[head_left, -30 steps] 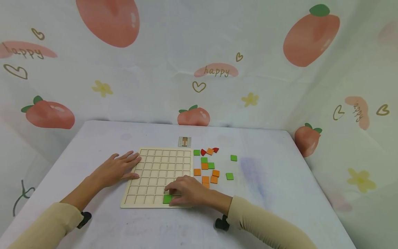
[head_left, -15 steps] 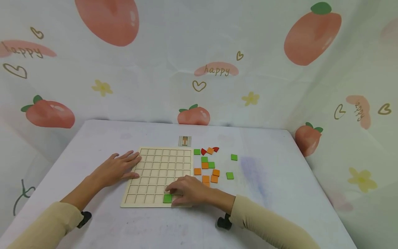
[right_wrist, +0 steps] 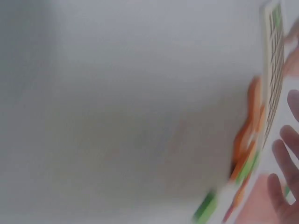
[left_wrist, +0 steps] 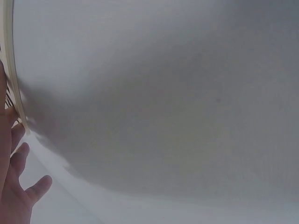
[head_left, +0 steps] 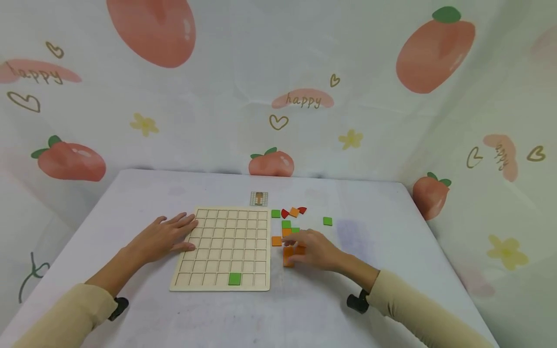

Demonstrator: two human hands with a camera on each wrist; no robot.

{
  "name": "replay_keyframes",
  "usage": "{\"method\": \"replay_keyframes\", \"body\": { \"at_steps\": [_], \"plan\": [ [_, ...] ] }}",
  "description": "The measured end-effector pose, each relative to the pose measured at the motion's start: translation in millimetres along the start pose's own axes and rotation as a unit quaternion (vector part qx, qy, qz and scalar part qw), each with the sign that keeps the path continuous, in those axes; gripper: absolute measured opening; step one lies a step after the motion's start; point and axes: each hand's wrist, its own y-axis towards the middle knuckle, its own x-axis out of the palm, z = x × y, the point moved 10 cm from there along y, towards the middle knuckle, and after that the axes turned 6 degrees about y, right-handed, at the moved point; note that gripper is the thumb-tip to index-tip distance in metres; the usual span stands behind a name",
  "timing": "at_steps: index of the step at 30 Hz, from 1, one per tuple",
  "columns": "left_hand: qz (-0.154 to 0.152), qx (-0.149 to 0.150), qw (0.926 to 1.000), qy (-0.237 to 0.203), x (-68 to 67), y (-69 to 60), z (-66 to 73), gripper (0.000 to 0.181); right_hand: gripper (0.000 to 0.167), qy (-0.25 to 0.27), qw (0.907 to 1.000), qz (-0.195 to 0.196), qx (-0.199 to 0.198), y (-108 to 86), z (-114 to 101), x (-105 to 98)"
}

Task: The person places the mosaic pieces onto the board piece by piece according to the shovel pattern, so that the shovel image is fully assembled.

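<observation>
In the head view, my left hand (head_left: pixel 158 238) rests on the left edge of a pale wooden grid board (head_left: pixel 214 244), fingers spread. One green square tile (head_left: pixel 235 279) lies in the board's front row. My right hand (head_left: pixel 315 249) is over the loose tiles right of the board, fingers loosely bent, with no tile visibly gripped. An orange tile (head_left: pixel 288 263) shows under its fingers, and another orange tile (head_left: pixel 276 241) lies to their left. Some tiles are hidden beneath this hand. The right wrist view is blurred, showing extended right fingers (right_wrist: pixel 286 161) beside the tiles.
Behind the board lies a small pattern card (head_left: pixel 258 198). Green tiles (head_left: pixel 276 213), an orange tile (head_left: pixel 294 212) and red quarter-round pieces (head_left: pixel 285 213) lie beyond the right hand. Another green tile (head_left: pixel 328 221) sits further right. A printed cloth (head_left: pixel 209 121) hangs behind the table.
My right hand has left the green tile on the board and moved right, over the loose tiles. That tile stays in its cell. The left hand has kept its place.
</observation>
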Motion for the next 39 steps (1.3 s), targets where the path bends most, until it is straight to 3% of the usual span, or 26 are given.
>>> {"method": "replay_keyframes", "body": {
  "at_steps": [6, 9, 13, 18, 24, 39],
  "plan": [
    [0.006, 0.008, 0.9999, 0.005, -1.2, -1.4, 1.7, 0.07, 0.05, -0.009, 0.9965, 0.079, 0.025, -17.6, 39, -41],
    [0.009, 0.011, 0.9998, 0.01, -2.8, -1.2, 2.2, 0.07, 0.052, -0.014, 0.992, 0.109, 0.062, -24.2, 62, -57],
    [0.011, 0.012, 0.9998, 0.012, -3.0, -1.2, 3.0, 0.07, 0.054, -0.015, 0.984, 0.131, 0.119, -33.9, 93, -69],
    [0.01, 0.013, 0.9998, 0.013, -2.5, -0.4, 2.6, 0.069, 0.057, -0.009, 0.9779, 0.138, 0.156, -44.2, 119, -73],
    [0.007, 0.013, 0.9998, 0.011, -1.9, -0.1, 1.5, 0.069, 0.057, -0.01, 0.9733, 0.147, 0.176, -49.7, 133, -76],
    [-0.017, 0.001, 0.9999, 0.0, 1.0, -2.8, -1.6, 0.071, 0.045, -0.017, 0.9697, 0.167, 0.177, -46.3, 137, -78]
  ]
}}
